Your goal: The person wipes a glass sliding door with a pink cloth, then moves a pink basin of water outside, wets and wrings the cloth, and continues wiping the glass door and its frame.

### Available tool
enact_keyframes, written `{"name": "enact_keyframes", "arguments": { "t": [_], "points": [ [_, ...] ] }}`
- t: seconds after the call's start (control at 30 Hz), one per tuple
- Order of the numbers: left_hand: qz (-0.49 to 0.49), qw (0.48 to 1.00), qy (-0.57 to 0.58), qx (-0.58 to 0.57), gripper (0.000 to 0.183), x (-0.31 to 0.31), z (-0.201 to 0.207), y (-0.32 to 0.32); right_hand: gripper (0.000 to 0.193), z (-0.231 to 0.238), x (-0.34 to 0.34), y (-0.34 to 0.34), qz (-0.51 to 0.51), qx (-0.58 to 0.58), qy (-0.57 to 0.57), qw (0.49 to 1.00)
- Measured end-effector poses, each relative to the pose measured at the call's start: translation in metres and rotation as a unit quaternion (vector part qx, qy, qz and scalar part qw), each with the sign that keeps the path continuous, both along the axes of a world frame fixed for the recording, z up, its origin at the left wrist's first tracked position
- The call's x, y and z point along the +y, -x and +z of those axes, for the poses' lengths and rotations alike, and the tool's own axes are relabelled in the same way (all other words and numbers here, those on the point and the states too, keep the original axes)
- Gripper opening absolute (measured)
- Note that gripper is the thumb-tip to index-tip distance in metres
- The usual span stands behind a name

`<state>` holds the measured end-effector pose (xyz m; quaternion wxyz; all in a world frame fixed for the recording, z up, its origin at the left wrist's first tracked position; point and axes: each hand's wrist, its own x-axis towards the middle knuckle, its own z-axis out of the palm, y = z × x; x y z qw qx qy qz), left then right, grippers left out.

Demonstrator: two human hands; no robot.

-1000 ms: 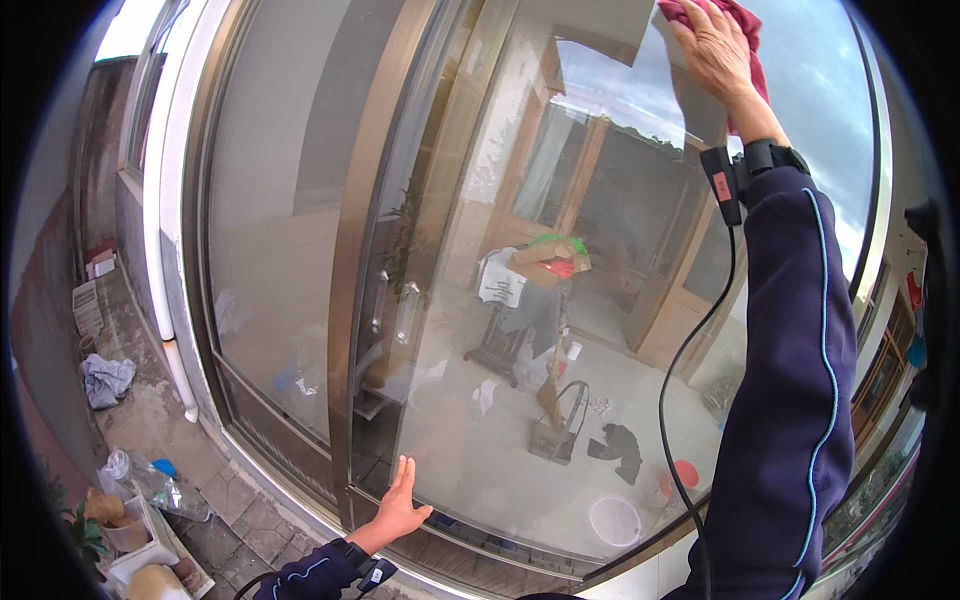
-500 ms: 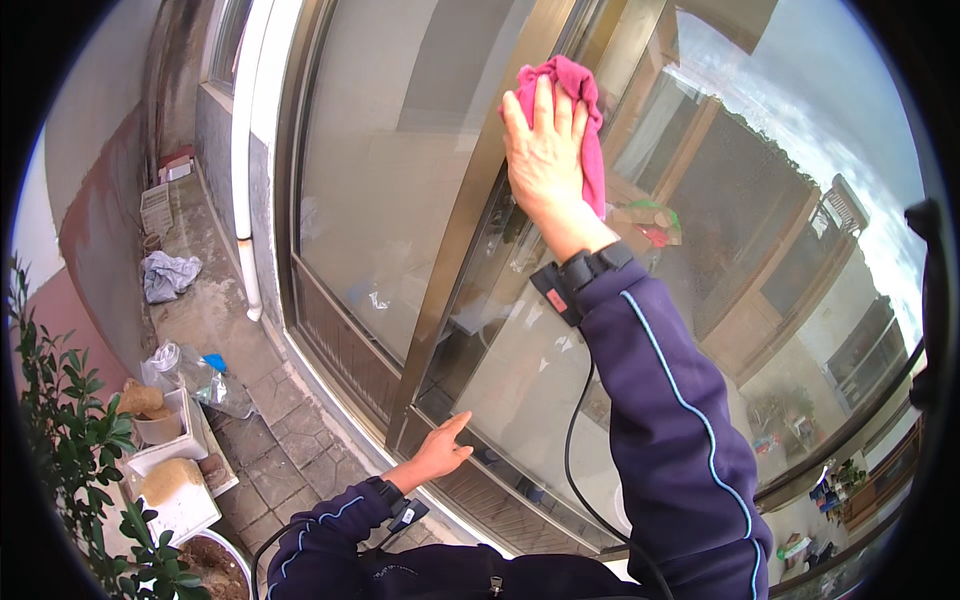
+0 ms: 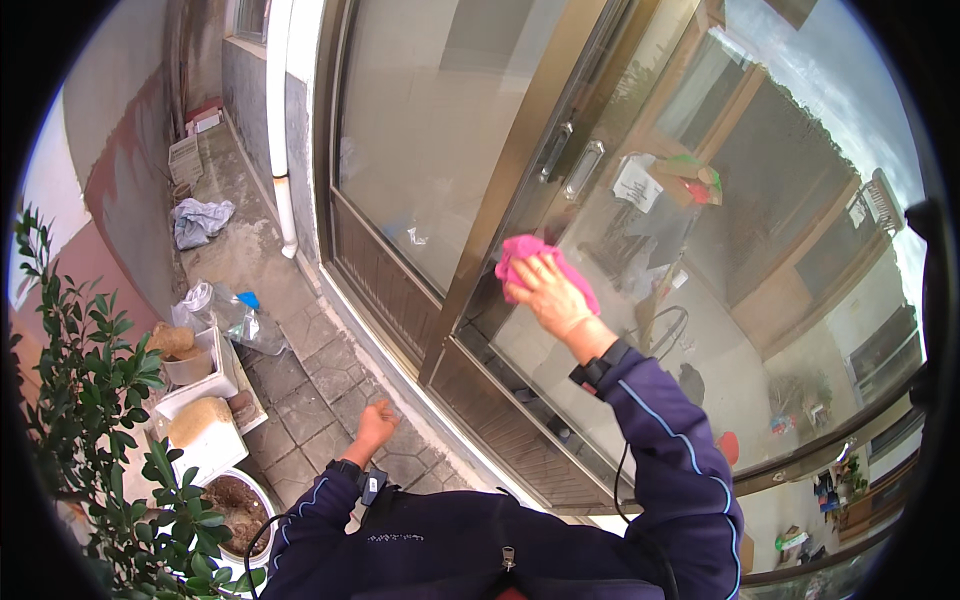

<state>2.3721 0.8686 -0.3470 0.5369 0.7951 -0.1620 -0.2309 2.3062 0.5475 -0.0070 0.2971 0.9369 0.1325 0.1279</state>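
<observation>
My right hand [image 3: 552,298] presses a pink cloth [image 3: 530,253] flat against the lower glass pane of a bronze-framed sliding door [image 3: 520,170]. The cloth sits just right of the door's vertical frame, below the two door handles [image 3: 570,165]. My left hand [image 3: 376,424] hangs low over the paved ground by the door's bottom rail, fingers loosely curled and holding nothing. Both arms wear dark blue sleeves with a black band at each wrist.
A white drainpipe [image 3: 280,130] runs down the wall left of the door. Crumpled cloth [image 3: 200,220], a plastic bag [image 3: 225,315], white foam boxes [image 3: 200,400] and a potted shrub [image 3: 100,400] stand on the paving at left. The glass reflects sky and buildings.
My right hand has wiped the pink cloth down the glass from the top of the pane to its lower part. My left hand has come off the door's bottom rail.
</observation>
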Motion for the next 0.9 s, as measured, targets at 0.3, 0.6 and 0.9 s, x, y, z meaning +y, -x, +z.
{"name": "enact_keyframes", "arguments": {
  "t": [0.3, 0.6, 0.9],
  "points": [
    [0.049, 0.997, -0.061, 0.028, 0.046, 0.051, -0.037, 0.008, 0.042, 0.295, 0.003, 0.068, -0.108, -0.544, 0.123, 0.823],
    [-0.004, 0.997, -0.019, 0.081, 0.051, 0.041, -0.057, 0.003, 0.050, -0.057, -0.002, 0.094, -0.130, 0.058, -0.007, 0.990],
    [0.037, 0.983, -0.079, 0.164, 0.049, 0.076, -0.033, 0.005, 0.059, -0.037, -0.023, 0.280, -0.215, -0.003, 0.022, 0.976]
  ]
}}
